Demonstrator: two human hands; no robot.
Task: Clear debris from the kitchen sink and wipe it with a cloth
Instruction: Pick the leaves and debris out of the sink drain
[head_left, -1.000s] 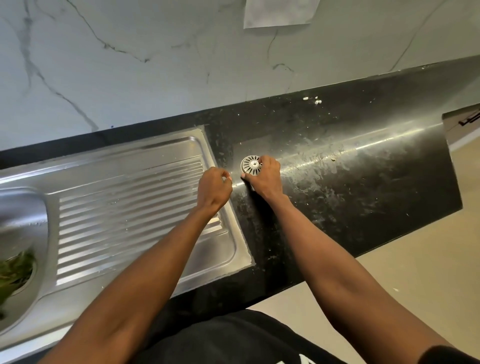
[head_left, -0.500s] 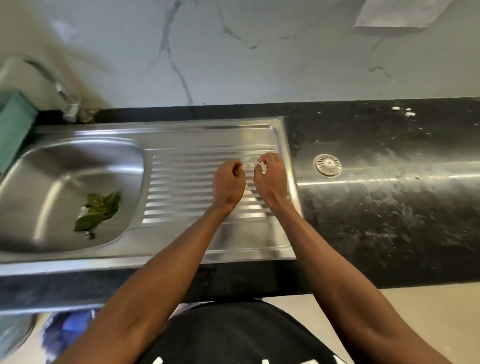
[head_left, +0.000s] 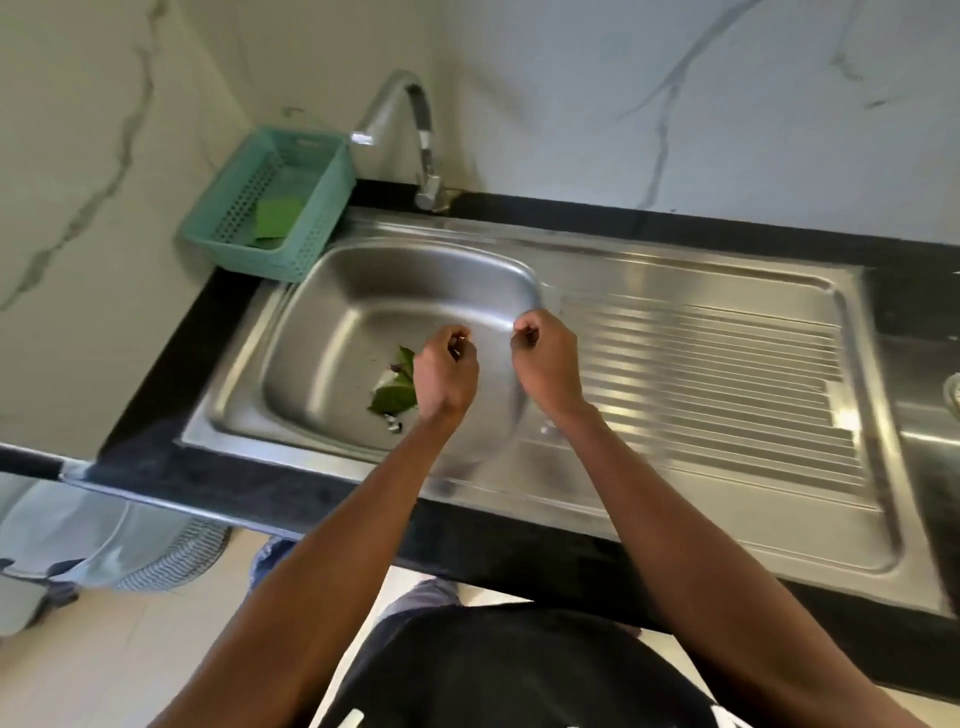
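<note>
Sink | steel basin at left of dark surface, ribbed drainboard to its right | leaves on basin floor, debris not yet lifted | left hand loosely curled just above leaves, apparently empty, placed to pick | right hand curled, empty, over basin's right rim | green cloth in teal basket, far left, ready for wiping

Both hands hover over the steel sink, left hand and right hand loosely curled, empty; green leaves lie in the basin; a teal basket stands beside the tap
</note>
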